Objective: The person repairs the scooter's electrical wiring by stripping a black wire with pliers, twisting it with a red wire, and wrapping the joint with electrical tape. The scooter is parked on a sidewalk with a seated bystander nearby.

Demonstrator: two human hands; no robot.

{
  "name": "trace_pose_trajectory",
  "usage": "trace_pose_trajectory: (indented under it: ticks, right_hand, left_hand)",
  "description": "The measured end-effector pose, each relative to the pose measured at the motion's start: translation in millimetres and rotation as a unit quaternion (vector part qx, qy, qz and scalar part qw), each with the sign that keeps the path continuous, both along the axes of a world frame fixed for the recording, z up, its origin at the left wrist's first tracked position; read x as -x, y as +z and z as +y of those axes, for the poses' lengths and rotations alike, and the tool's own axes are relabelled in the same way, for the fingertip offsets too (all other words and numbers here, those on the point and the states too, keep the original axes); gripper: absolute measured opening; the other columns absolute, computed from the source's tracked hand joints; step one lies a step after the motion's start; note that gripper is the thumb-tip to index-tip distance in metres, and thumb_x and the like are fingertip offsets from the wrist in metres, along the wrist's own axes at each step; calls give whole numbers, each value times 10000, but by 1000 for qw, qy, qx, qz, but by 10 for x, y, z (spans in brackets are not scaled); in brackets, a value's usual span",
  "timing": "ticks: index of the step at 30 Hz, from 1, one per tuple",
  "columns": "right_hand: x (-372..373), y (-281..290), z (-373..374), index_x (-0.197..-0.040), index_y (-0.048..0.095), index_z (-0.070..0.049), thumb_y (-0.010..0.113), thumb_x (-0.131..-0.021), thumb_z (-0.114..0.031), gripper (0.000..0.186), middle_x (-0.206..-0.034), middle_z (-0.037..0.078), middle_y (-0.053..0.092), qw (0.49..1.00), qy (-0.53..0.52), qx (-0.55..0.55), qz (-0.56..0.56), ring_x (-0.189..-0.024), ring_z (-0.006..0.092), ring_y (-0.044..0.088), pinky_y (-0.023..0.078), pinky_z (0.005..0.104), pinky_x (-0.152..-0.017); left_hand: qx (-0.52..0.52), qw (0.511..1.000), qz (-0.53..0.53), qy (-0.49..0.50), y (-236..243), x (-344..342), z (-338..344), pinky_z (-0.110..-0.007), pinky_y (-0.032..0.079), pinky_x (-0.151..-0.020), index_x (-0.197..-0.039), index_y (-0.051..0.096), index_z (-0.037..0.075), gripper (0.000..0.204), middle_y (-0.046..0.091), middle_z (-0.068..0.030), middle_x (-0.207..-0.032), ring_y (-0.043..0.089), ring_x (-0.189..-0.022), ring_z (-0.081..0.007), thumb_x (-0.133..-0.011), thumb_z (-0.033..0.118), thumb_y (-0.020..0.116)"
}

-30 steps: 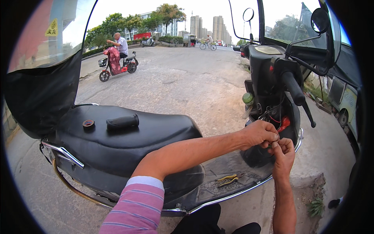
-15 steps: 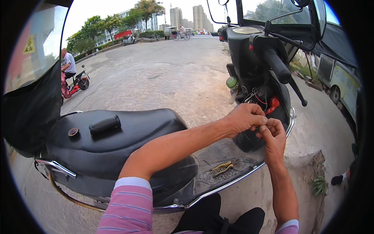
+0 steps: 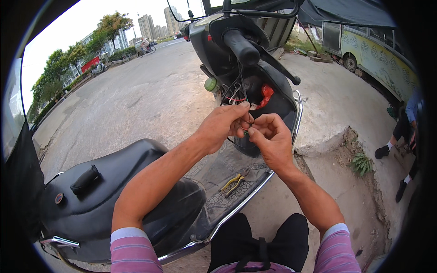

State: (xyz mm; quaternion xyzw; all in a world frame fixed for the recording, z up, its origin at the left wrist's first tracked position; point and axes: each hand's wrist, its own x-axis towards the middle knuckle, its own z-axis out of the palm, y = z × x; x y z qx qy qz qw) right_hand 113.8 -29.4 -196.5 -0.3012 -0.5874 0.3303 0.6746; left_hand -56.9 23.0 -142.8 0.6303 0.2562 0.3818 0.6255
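My left hand (image 3: 224, 123) and my right hand (image 3: 274, 142) meet in front of the scooter's leg shield, both closed in a pinch. Thin wires (image 3: 248, 124) pass between the fingertips, with bits of red and green showing. More loose wires (image 3: 235, 92) hang from the front compartment just beyond my left hand. Beside them lies a crumpled red plastic piece (image 3: 265, 95). Below my hands, yellow-handled pliers (image 3: 234, 183) rest on the patterned footboard (image 3: 216, 200). A black handlebar grip (image 3: 85, 180) and a small roll of tape (image 3: 59, 198) lie on the seat (image 3: 132, 177).
Above my hands juts the scooter's handlebar grip (image 3: 242, 48) with its brake lever (image 3: 284, 73). A green-capped container (image 3: 210, 85) sits left of the compartment. A chrome rail (image 3: 227, 216) edges the footboard. Far right, a person's legs (image 3: 395, 136) show near a painted vehicle (image 3: 378, 54).
My view has swung right, so the scooter sits further left in it. Both hands stay pinched together at the wires. The rider on the red scooter is out of sight.
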Motion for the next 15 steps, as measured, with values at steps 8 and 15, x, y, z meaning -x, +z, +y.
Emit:
trace_pose_trajectory:
  ticks: [8, 15]
  right_hand:
    - [-30, 12, -14, -1042, 584, 3, 730, -892, -44, 214, -914, 44, 666, 1000, -13, 12, -2, -735, 46, 606, 485, 203, -648]
    - [-6, 71, -63, -1051, 583, 21, 736, -884, -48, 237, -915, 54, 660, 999, 20, 40, 26, -756, 64, 613, 512, 218, -667]
  left_hand:
    - [-32, 999, 19, 8, -16, 0, -19, -256, 518, -717, -1027, 668, 12, 182, 656, -43, -919, 613, -758, -115, -944, 171, 703]
    - [-42, 999, 6, 5, -54, 15, -2, -255, 504, -713, -1026, 659, 14, 170, 658, -41, -919, 599, -760, -111, -934, 147, 710]
